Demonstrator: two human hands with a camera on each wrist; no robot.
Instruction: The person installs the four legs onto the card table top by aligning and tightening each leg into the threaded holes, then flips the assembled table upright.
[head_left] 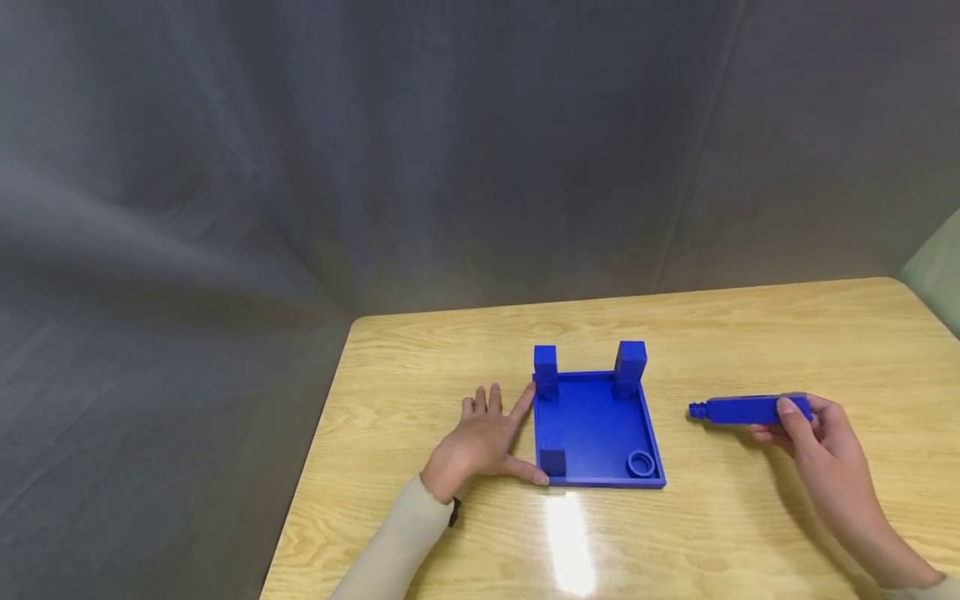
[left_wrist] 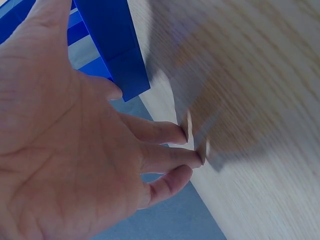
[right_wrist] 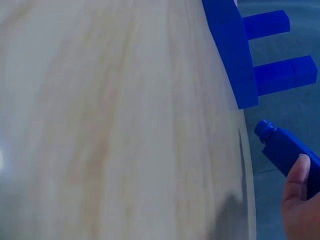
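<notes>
A square blue tray-like base [head_left: 596, 429] with a low rim lies on the table. Square posts stand in three of its corners: far left [head_left: 546, 367], far right [head_left: 631, 364] and near left [head_left: 553, 461]. The near right corner has a round ring socket [head_left: 641, 464]. My left hand [head_left: 480, 444] is spread at the base's left side, thumb at the near corner and index finger at the far one. My right hand [head_left: 825, 442] grips a blue square leg [head_left: 746, 409] by one end, its threaded tip [head_left: 698, 411] pointing left toward the base.
The wood-grain table [head_left: 420, 358] carries a bright light reflection in front of the base. A dark grey curtain [head_left: 487, 167] hangs behind and to the left. A pale green surface [head_left: 937, 267] borders the table at the right.
</notes>
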